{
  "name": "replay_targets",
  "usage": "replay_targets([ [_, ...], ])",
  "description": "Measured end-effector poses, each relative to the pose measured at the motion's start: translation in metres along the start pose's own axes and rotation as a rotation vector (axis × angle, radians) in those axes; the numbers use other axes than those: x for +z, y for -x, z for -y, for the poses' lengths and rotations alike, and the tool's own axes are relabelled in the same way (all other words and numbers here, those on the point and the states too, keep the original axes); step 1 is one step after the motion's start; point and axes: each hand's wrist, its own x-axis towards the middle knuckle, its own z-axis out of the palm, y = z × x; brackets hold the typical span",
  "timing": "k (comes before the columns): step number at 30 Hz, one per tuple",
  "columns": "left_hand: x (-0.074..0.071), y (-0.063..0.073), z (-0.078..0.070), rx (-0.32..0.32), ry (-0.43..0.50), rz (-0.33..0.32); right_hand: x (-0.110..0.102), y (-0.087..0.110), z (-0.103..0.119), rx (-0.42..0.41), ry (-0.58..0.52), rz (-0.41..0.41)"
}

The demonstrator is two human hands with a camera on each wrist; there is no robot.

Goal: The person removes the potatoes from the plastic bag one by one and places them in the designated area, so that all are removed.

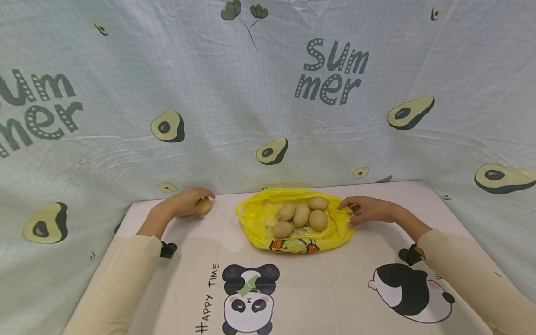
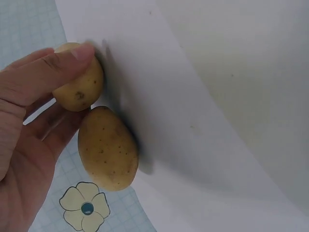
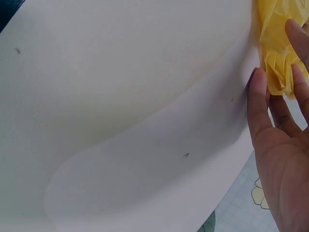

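Note:
At the table's far left, my left hand grips a potato, thumb across its top. The left wrist view shows this potato between thumb and fingers, with a second potato lying right beside it, mostly hidden by the hand in the head view. A yellow plastic bag lies spread at the table's back middle, several potatoes on it. My right hand is at the bag's right edge, its loosely bent fingers touching the crumpled yellow plastic.
The pale table carries printed pandas and lettering. Behind it hangs a light cloth printed with avocados and words, meeting the table's back edge close behind the bag and left hand. Black straps circle both wrists.

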Motion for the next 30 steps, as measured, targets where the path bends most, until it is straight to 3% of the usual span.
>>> replay_targets([
  [8, -0.002, 0.003, 0.0, -0.019, -0.013, -0.023, 0.001, -0.002, -0.002, -0.008, 0.004, 0.0],
  [18, -0.007, 0.005, -0.008, -0.045, -0.029, -0.004, 0.002, -0.003, -0.002, 0.003, -0.003, -0.004],
  [24, -0.015, 0.003, -0.034, -0.072, -0.022, -0.051, 0.001, -0.002, -0.003, 0.001, -0.006, -0.003],
  [30, -0.021, -0.004, -0.077, 0.031, -0.089, -0.079, 0.001, -0.003, -0.005, 0.001, 0.005, 0.0],
])
